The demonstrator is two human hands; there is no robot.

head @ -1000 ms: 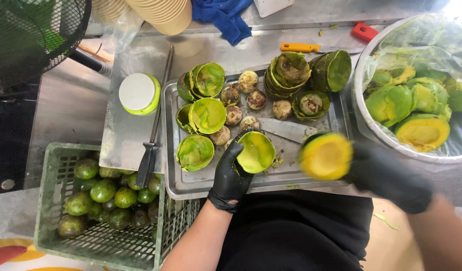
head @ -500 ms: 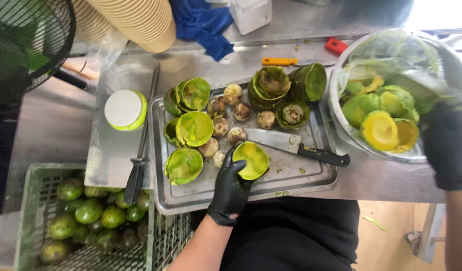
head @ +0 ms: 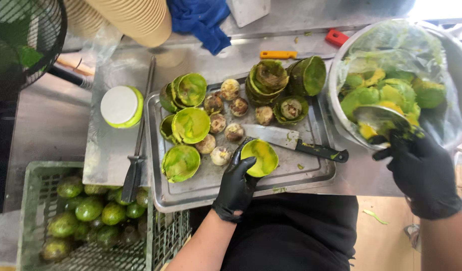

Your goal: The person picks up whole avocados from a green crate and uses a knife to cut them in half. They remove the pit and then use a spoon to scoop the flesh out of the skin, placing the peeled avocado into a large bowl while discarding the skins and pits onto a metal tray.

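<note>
We've got the left hand [head: 237,183], black glove on, cupping an emptied avocado shell [head: 259,157] over the near edge of the metal tray [head: 311,178]. The knife [head: 296,143] lies on the tray just past that shell, pits and stacked skins further back. To the tray's right, our right hand [head: 423,173] grips a spoon [head: 381,120] dipped into the lined bowl [head: 336,85] of avocado flesh

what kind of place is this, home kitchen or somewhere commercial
Most likely a commercial food-prep kitchen. A crate of whole avocados sits below a steel counter, a metal tray holds many emptied skins and pits, and both hands, left and right, wear black gloves.
</note>
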